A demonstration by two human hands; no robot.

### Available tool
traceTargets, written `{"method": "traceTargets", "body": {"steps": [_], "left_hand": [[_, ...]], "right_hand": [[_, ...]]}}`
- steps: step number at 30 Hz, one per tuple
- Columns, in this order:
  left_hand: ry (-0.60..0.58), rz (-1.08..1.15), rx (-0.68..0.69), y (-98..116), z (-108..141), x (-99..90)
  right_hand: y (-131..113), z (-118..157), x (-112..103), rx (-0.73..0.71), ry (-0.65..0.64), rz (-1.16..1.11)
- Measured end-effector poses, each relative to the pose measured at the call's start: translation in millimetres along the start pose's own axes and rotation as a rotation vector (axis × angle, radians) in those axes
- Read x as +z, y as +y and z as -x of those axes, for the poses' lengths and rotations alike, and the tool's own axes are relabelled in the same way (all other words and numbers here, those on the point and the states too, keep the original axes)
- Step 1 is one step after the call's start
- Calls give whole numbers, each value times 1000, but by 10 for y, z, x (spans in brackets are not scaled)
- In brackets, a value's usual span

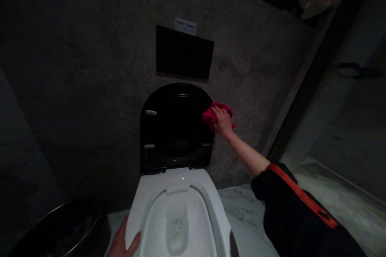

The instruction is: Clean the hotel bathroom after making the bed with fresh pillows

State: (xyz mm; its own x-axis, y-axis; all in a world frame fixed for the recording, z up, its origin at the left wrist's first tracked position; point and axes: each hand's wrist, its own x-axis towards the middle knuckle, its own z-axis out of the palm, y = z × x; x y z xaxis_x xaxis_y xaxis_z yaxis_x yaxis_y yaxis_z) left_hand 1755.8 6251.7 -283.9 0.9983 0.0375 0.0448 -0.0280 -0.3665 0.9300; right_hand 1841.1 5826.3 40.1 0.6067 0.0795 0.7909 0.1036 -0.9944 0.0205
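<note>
My right hand (222, 121) grips a crumpled red cloth (217, 109) and presses it against the right edge of a raised black toilet lid (176, 128). The lid stands upright against the wall, and its underside faces me. Below it lies the white ceramic toilet bowl (181, 180), with water and some pale foam at the bottom (176, 229). My left hand (123, 239) rests on the bowl's left rim at the lower edge of the picture, holding nothing. Its fingers are partly cut off by the frame.
A dark flush panel (183, 54) with a small white label (185, 26) above it is set in the grey stone wall (90, 88). A round black basin (60, 229) sits at lower left. White marble (244, 209) surrounds the bowl. A dark upright frame (316, 76) runs along the right.
</note>
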Motion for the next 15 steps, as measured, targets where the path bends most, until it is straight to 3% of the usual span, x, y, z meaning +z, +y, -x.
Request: {"method": "traceTargets", "body": {"steps": [3, 5, 9, 12, 15], "left_hand": [[-42, -55, -2, 112, 57, -20], [-68, -99, -11, 188, 73, -24], [-61, -137, -12, 213, 56, 4], [-87, -167, 21, 86, 65, 4], [-81, -255, 64, 49, 56, -43]], "right_hand": [[-15, -234, -127, -75, -105, 161], [5, -211, -136, -59, -142, 166], [-6, 294, 114, 47, -165, 53], [-187, 793, 507, 184, -221, 51], [-374, 1076, 762, 311, -233, 19]]}}
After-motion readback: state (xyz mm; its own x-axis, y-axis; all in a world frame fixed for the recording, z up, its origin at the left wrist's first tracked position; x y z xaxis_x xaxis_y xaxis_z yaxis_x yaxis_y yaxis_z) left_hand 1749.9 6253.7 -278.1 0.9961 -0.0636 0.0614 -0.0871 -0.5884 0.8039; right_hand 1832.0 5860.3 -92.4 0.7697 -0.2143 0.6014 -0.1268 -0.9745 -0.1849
